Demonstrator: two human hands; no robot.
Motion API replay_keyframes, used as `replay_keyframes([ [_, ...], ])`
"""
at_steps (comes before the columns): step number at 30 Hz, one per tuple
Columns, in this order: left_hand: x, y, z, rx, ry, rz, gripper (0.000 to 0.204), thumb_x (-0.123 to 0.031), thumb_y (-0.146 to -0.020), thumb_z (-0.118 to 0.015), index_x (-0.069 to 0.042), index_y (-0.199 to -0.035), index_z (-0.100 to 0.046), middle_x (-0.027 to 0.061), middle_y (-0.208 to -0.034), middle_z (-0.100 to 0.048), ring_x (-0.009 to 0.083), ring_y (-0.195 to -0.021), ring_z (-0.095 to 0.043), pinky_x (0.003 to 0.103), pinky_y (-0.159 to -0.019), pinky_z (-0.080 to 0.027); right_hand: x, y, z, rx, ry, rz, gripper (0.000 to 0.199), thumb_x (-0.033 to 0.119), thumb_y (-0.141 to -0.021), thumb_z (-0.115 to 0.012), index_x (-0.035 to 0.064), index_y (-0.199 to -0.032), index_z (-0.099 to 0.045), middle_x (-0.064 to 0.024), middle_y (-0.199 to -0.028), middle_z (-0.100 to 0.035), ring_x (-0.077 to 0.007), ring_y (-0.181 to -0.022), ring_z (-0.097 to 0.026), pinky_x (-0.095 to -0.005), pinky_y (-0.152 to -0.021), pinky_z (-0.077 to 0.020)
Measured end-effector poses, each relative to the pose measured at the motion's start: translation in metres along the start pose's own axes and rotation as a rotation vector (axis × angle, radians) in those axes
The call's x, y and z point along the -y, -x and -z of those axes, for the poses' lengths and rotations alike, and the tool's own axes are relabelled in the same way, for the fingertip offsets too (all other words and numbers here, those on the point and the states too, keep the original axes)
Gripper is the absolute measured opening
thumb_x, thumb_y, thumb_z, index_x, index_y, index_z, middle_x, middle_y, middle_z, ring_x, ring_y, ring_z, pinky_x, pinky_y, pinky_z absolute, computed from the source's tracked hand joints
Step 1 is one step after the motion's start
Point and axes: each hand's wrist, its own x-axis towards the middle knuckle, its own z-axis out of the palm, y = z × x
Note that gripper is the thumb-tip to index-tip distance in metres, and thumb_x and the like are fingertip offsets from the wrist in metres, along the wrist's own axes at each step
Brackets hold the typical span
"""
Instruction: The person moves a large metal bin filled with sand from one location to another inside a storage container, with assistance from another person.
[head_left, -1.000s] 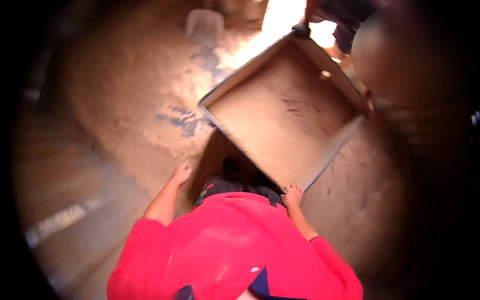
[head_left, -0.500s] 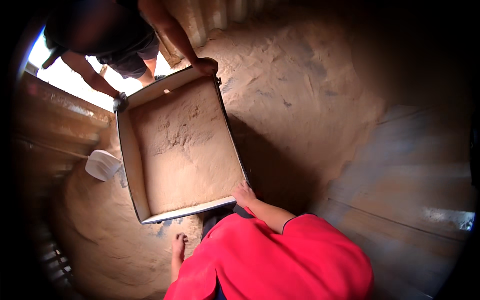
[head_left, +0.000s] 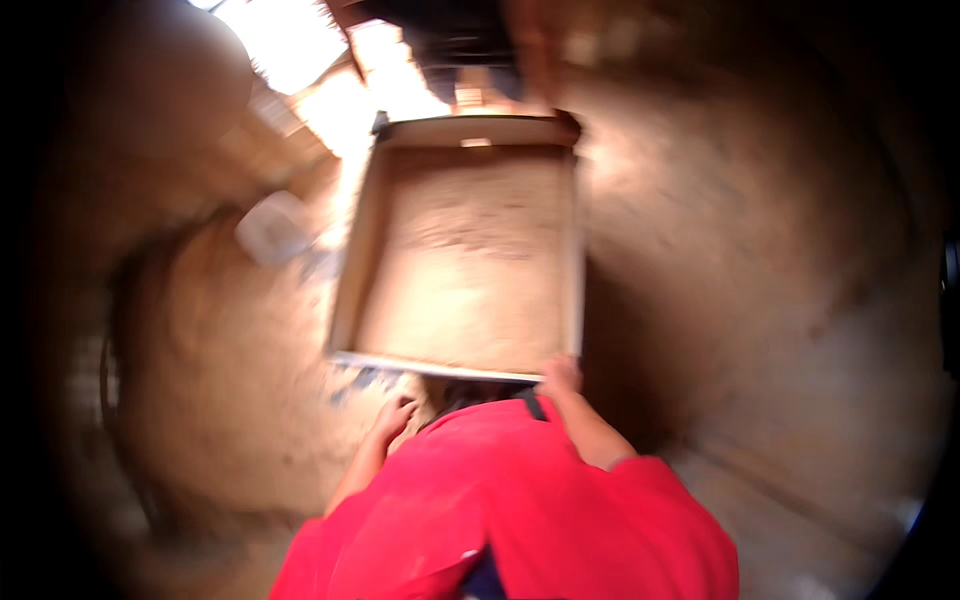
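A large shallow rectangular box (head_left: 430,133) with pale walls and a dark rim is held off the ground in front of me. Fine brown powdery material (head_left: 455,275) covers its bottom. My right hand (head_left: 561,376) grips the near right corner, fingers closed over the rim. Below the near left part of the box, my left hand (head_left: 394,416) hangs apart from it, fingers loosely bent and nothing visible in them. At the far right corner another person's hand (head_left: 567,128) holds the box; their other hand, by the far left corner, is blurred.
Brown powder heaps (head_left: 700,230) spread around the box on the right and left. A white shovel blade (head_left: 275,228) lies to the left, smeared by motion. Beyond the box the other person (head_left: 450,40) stands by a bright opening (head_left: 300,45). A corrugated wall lines the left.
My view has swung, so the box now appears straighter and farther right. My right hand keeps its grip on the corner; my left hand stays free beside my body.
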Motion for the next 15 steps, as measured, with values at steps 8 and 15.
replay_keyframes([
  [8, 0.134, 0.002, 0.151, -0.525, 0.019, 0.211, 0.034, -0.033, -0.077, -0.056, -0.005, -0.094, -0.066, 0.0212, -0.095, -0.064, 0.0336, -0.088, -0.063, 0.041, -0.076, -0.049, 0.060, -0.048, -0.026, 0.075, 0.087, 0.034, 0.022, 0.014, -0.067, -0.062, 0.0096, -0.087, -0.069, -0.0112, -0.094, -0.065, -0.0327, -0.098, -0.053, -0.0425, -0.095, -0.0342],
  [15, 0.269, 0.049, 0.074, -0.690, 0.412, 0.386, 0.031, -0.029, -0.076, -0.054, -0.005, -0.092, -0.065, 0.0210, -0.095, -0.064, 0.0327, -0.090, -0.063, 0.040, -0.077, -0.048, 0.073, -0.049, -0.089, 0.008, 0.234, 0.135, 0.030, 0.021, -0.069, -0.068, 0.0072, -0.096, -0.066, -0.0134, -0.090, -0.067, -0.0263, -0.093, -0.060, -0.0420, -0.086, -0.0412],
])
